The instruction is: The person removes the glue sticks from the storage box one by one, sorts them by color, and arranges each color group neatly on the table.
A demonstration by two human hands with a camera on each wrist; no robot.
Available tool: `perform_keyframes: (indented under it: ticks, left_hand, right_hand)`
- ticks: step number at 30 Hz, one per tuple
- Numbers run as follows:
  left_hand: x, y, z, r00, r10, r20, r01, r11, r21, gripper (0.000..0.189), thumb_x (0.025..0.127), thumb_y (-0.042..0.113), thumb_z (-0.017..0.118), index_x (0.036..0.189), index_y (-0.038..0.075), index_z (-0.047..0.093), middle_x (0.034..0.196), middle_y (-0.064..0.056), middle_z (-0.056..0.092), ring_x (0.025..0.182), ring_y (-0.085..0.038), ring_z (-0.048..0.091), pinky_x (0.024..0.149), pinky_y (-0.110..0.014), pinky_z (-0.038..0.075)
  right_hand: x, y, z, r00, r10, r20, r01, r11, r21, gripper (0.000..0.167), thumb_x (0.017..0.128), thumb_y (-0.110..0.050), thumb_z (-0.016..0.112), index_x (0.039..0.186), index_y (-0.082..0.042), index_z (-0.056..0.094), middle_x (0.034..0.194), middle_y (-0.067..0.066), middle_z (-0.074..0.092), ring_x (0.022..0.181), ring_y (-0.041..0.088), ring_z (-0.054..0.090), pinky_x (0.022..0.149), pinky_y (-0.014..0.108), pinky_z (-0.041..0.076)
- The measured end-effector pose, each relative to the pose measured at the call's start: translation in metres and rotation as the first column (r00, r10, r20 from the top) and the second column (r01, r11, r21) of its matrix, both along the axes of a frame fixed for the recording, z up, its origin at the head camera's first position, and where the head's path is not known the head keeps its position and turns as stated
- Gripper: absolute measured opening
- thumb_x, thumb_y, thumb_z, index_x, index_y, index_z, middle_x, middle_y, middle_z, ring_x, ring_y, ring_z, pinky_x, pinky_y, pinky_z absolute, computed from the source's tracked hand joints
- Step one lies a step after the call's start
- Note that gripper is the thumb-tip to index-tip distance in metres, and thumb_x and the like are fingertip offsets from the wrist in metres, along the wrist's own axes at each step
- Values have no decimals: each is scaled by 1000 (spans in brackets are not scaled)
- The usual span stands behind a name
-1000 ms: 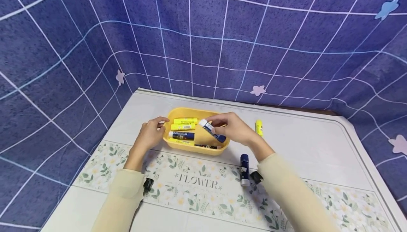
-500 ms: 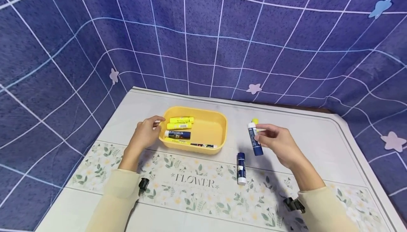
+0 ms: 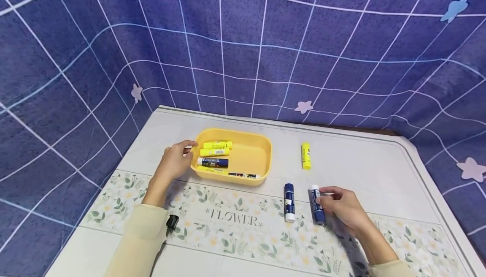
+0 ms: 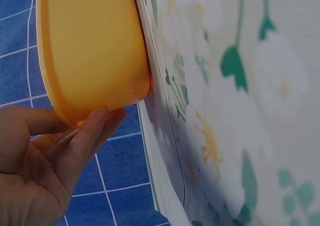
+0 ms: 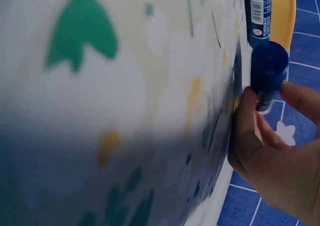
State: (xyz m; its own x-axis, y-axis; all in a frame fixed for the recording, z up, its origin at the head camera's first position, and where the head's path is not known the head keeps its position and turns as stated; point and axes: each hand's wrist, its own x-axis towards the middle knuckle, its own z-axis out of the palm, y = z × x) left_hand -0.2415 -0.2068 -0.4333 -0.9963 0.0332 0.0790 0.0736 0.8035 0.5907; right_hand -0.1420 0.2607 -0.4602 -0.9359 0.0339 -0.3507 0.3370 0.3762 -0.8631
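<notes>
My left hand [image 3: 174,161] pinches the left end of a yellow plastic tray [image 3: 251,156]; the left wrist view shows thumb and fingers on either side of its rim. In my right hand [image 3: 343,209] a dark blue glue stick [image 3: 317,205] with a white end is pinched between thumb and fingers, low over the table. Beside it on the left lies a second blue glue stick [image 3: 289,203], white end toward me. A yellow glue stick [image 3: 306,156] lies farther back. Inside the tray are several yellow sticks [image 3: 214,152], a blue one [image 3: 213,162] and a dark, patterned one [image 3: 243,175].
The table's white cover [image 3: 360,163] carries a printed flower band [image 3: 228,226]. A blue grid-patterned curtain [image 3: 243,57] with stars hangs behind the table's back edge and along both sides.
My right hand has carried the blue glue stick out of the tray, rightward and then toward me, down beside the other blue one. My left hand has stayed at the tray's rim.
</notes>
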Motion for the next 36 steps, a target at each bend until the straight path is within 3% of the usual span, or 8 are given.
perform_keyframes:
  ticks: [7,16,31,36]
  left_hand:
    - [1,-1,2,1000,-3,-2,3,1000,7,37,101,7,54,136,6,64,132,-26,68,124,-45,65,103,-59,53]
    - [2,1,2,1000,7,2,-7,1000,17,37,101,7,55,136,7,64,132,-27,68,124,-45,65,103,-59,53]
    - [2,-2,0,1000,9,-1,-9,1000,6,38,101,7,54,138,7,64,132,-25,68,126,-46,64,105,-61,51]
    - [2,-1,-1,1000,-3,-3,3,1000,10,38,101,7,54,137,7,64,133,-26,68,125,-47,64,105,-61,51]
  right_hand:
    - [0,-6,-1,1000,23,-15,-22,998,67,51,91,-9,70,137,9,57,97,10,62,82,16,67,71,26,62]
    - [-3,-10,3,999,48,-26,-43,985,169,51,91,-11,72,136,7,57,94,11,63,75,17,67,63,29,58]
    - [-3,-10,2,998,57,-2,-56,996,65,50,97,-13,68,138,10,54,98,14,64,77,18,70,70,31,63]
    - [-9,-3,11,998,57,4,-57,998,35,53,102,-21,64,141,11,50,101,14,66,79,17,70,74,32,64]
